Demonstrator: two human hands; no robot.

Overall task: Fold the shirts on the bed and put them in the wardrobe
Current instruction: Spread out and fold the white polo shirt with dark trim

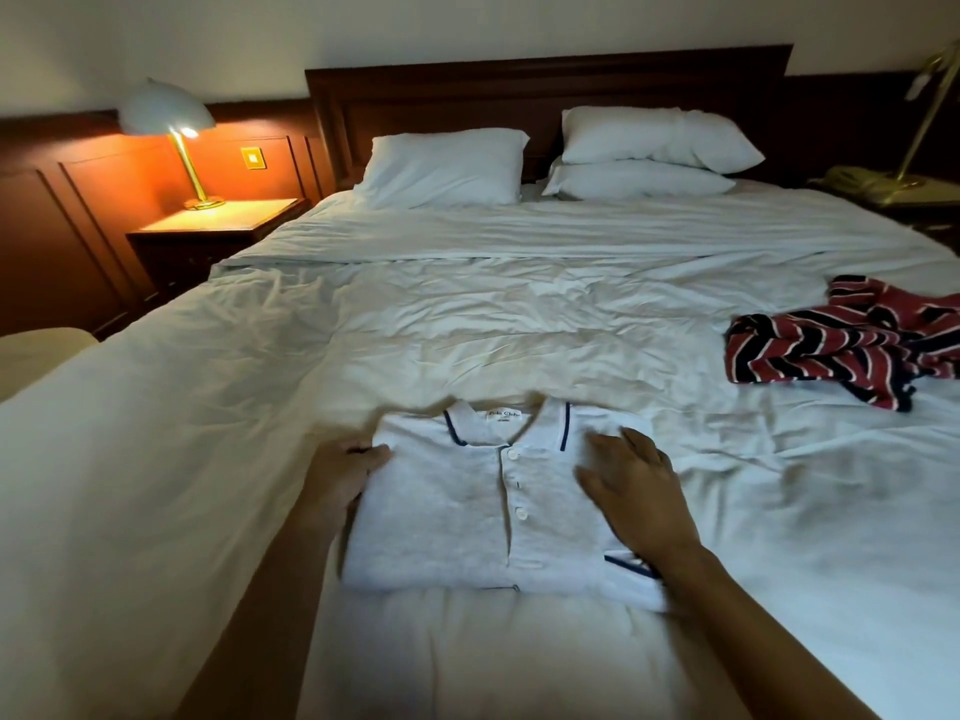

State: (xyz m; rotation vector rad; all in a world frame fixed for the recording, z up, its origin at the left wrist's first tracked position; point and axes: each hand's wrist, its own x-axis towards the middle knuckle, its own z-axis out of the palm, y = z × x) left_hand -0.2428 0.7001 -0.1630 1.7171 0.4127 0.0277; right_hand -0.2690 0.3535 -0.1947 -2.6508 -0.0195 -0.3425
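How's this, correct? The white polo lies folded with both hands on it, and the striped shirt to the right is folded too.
No. The head view shows the striped shirt crumpled, not folded. The white polo is folded, left hand and right hand on it.

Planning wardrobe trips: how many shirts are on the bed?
2: a folded white polo nearest the camera; a crumpled striped shirt at the right, cut off by the frame, possibly hiding more.

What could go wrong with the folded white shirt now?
The folded white polo shirt could flop open if lifted by one side: only the left hand holds its edge, while the right hand lies flat on top. The striped shirt lies crumpled on the bed, so it might get forgotten.
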